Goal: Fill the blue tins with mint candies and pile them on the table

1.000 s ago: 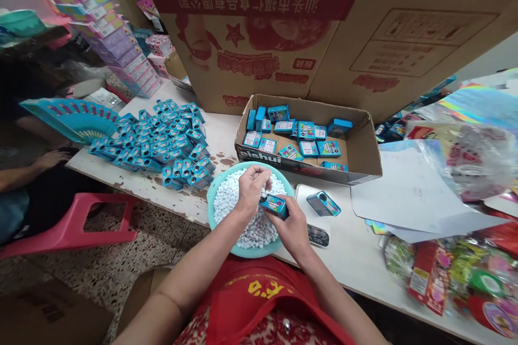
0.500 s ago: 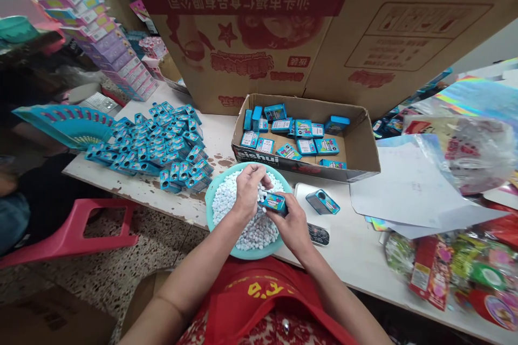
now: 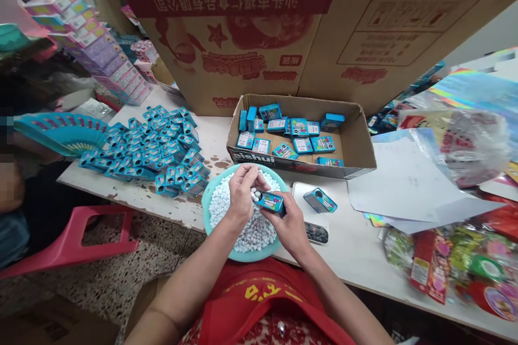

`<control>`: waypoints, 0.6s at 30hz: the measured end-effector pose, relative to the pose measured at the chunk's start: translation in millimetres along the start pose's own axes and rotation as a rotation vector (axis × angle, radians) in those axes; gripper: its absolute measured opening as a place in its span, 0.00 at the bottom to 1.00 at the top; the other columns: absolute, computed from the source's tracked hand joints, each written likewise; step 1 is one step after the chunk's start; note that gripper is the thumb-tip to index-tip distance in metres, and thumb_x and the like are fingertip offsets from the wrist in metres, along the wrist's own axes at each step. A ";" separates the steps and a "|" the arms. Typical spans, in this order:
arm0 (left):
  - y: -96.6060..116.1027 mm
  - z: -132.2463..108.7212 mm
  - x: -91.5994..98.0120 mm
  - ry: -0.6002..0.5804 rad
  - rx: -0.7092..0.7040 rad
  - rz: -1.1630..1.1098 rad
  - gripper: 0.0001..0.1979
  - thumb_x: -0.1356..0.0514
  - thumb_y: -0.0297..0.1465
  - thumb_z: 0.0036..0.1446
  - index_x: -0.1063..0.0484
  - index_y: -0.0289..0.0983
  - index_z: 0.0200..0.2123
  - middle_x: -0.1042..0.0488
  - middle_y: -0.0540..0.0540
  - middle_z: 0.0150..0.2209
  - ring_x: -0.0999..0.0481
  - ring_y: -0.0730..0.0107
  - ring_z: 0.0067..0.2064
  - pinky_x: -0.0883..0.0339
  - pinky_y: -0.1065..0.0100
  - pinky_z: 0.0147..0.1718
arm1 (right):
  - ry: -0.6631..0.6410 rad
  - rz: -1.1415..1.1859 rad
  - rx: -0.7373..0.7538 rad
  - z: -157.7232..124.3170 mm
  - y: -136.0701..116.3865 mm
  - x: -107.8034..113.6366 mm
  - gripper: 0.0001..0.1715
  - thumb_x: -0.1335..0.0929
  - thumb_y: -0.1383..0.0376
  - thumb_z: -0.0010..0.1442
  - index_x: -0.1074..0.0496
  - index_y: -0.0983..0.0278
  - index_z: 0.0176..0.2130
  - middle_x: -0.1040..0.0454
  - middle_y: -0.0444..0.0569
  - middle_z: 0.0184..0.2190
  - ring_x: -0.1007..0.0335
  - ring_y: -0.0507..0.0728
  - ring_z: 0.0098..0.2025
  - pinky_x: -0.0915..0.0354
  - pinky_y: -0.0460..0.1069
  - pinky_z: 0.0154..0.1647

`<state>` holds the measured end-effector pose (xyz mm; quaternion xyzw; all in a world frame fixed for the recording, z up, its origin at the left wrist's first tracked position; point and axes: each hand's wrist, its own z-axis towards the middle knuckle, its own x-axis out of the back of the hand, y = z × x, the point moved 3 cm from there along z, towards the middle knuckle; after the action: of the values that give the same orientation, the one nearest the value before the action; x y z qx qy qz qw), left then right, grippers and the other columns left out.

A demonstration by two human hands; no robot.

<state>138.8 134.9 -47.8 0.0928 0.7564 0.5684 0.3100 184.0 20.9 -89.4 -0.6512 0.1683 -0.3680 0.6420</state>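
Note:
Over a turquoise basin [image 3: 207,214] hangs a small blue candy box [image 3: 270,202], tilted on its side, with my right hand [image 3: 292,222] wrapped round its right end. My left hand [image 3: 243,191] is cupped at the box's open left end, its fingers curled on several white candies [image 3: 256,194] at the opening. More white candies [image 3: 251,234] fill the basin below both hands. Another blue box [image 3: 320,200] lies tilted on a small white scale [image 3: 300,194] to the right; its round opening shows.
Behind the basin stands an open cardboard tray [image 3: 352,143] with several blue boxes. Many blue boxes [image 3: 149,145] cover the table's left side. A large carton [image 3: 259,38] rises at the back. Papers [image 3: 404,178] and packaged sweets [image 3: 457,269] lie right. A person sits left, near a pink stool [image 3: 76,237].
My left fingers have shifted slightly at the box opening, where white candies are now bunched. The box is still in my right hand. The whole view has moved a little.

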 end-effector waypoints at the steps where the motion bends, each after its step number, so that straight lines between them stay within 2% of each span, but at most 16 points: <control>1: 0.3 -0.4 -0.9 -0.012 0.007 0.006 0.10 0.39 0.37 0.51 0.33 0.36 0.30 0.31 0.53 0.21 0.30 0.75 0.22 0.34 0.72 0.24 | -0.003 0.005 -0.007 -0.1 0.8 -0.4 0.16 0.29 0.64 0.51 0.30 0.60 0.42 0.28 0.48 0.40 0.32 0.60 0.44 0.38 0.53 0.46; 7: 9.9 -7.6 -7.3 -0.066 -0.020 -0.024 0.10 0.39 0.37 0.51 0.33 0.36 0.31 0.31 0.53 0.22 0.29 0.74 0.23 0.32 0.70 0.27 | 0.016 0.048 0.021 1.9 0.1 0.2 0.17 0.28 0.63 0.51 0.30 0.60 0.42 0.28 0.47 0.39 0.32 0.59 0.43 0.37 0.53 0.45; 11: 23.1 -11.1 -4.7 -0.081 -0.055 -0.039 0.08 0.41 0.36 0.52 0.33 0.37 0.30 0.32 0.52 0.22 0.31 0.75 0.21 0.35 0.71 0.24 | 0.059 0.092 0.018 -1.6 -2.6 7.9 0.17 0.27 0.62 0.50 0.30 0.60 0.41 0.27 0.47 0.38 0.31 0.58 0.42 0.36 0.53 0.45; 13: 23.8 -3.7 7.3 -0.027 -0.123 -0.006 0.09 0.41 0.37 0.53 0.33 0.38 0.31 0.32 0.52 0.22 0.32 0.75 0.21 0.37 0.72 0.22 | 0.098 0.135 0.024 -4.2 -0.1 13.9 0.19 0.27 0.61 0.50 0.30 0.59 0.42 0.28 0.47 0.39 0.30 0.58 0.42 0.35 0.54 0.45; 15: 15.2 10.4 26.0 0.061 -0.188 0.119 0.10 0.42 0.39 0.53 0.33 0.38 0.31 0.32 0.52 0.22 0.31 0.74 0.23 0.37 0.72 0.23 | 0.150 0.141 0.029 -6.4 5.3 21.1 0.19 0.27 0.61 0.49 0.30 0.59 0.42 0.28 0.48 0.40 0.31 0.59 0.43 0.35 0.54 0.46; 17: -3.5 27.4 44.6 0.108 -0.197 0.373 0.10 0.41 0.39 0.52 0.31 0.38 0.31 0.30 0.50 0.25 0.29 0.70 0.28 0.34 0.70 0.28 | 0.178 0.114 0.022 -8.0 11.7 28.3 0.18 0.27 0.60 0.49 0.30 0.59 0.41 0.28 0.48 0.39 0.31 0.59 0.43 0.35 0.55 0.46; 18: -15.4 35.0 51.6 0.094 -0.187 0.539 0.09 0.41 0.38 0.51 0.30 0.38 0.30 0.28 0.49 0.27 0.28 0.67 0.32 0.33 0.68 0.33 | 0.182 0.105 0.016 -8.8 14.5 31.8 0.18 0.27 0.60 0.49 0.29 0.60 0.40 0.28 0.48 0.39 0.31 0.59 0.42 0.35 0.55 0.45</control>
<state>121.4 183.2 -86.3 0.2354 0.6623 0.7012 0.1196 202.9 -9.1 -95.8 -0.6003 0.2570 -0.3930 0.6474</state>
